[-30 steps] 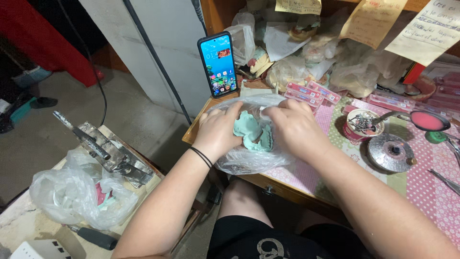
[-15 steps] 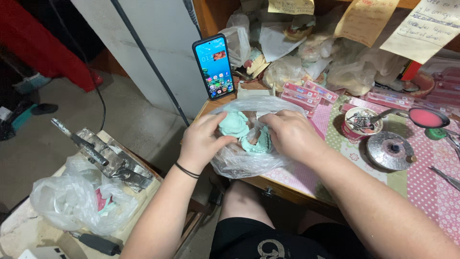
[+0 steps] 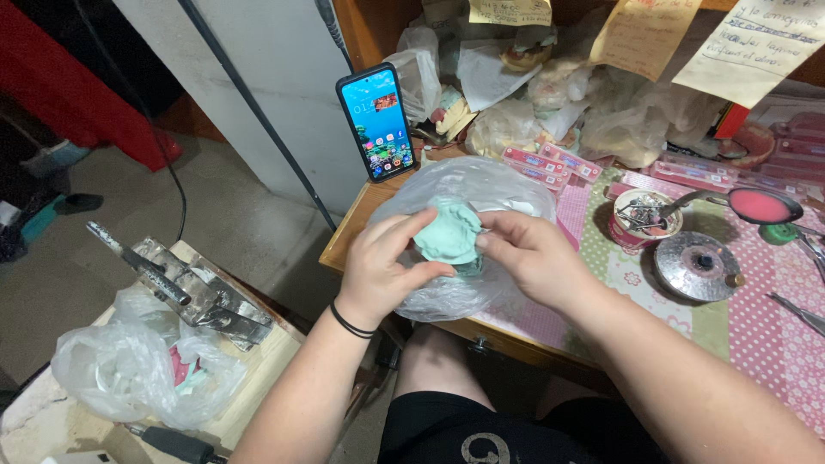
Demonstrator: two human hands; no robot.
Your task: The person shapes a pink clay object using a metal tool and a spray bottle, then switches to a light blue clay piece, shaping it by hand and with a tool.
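Head view, items placed relative to the wooden desk [image 3: 361, 225], largest first:
- Wooden desk: we see its near left corner, with patterned pink and green cloth [image 3: 638, 273] over its right part.
- Clear plastic bag [image 3: 481, 185]: at the desk's front edge, bulging around our hands.
- White plastic bag [image 3: 129, 369]: off the desk, low to its left, on a pale bench.
- Metal press tool [image 3: 185, 288]: also left of the desk, just beyond that bag.
- Our left hand [image 3: 387, 266]: at the desk's front edge, fingers closed around the green cast, thumb beneath it.
- Our right hand [image 3: 537, 253]: beside it, fingertips pinching the cast's right side.
- Phone [image 3: 376, 122]: propped upright at the desk's back left, screen lit.
- Pale green cast [image 3: 447, 236]: between both hands, over the clear bag.
- Round metal lid [image 3: 694, 266]: on the cloth, right of our hands.
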